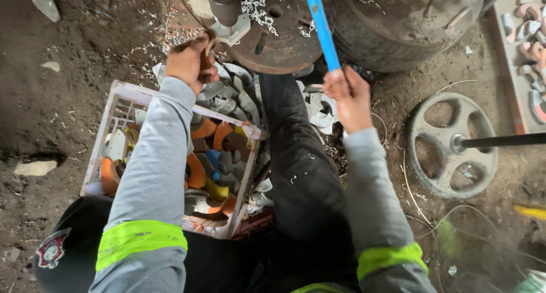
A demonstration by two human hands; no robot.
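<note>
While the left hand [190, 62] is clamped on the curved metal piece [227, 34] against the round steel disc [273, 28] and the right hand [347, 97] is closed round the blue bar [319, 23], pull the bar slowly, keeping fingers off the disc edge above the crate [116, 108].

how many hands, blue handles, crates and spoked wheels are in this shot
hands: 2, left hand on a metal piece, right hand gripping the handle
blue handle: 1
crate of curved pieces: 1
spoked wheel: 1
total: 5
</note>
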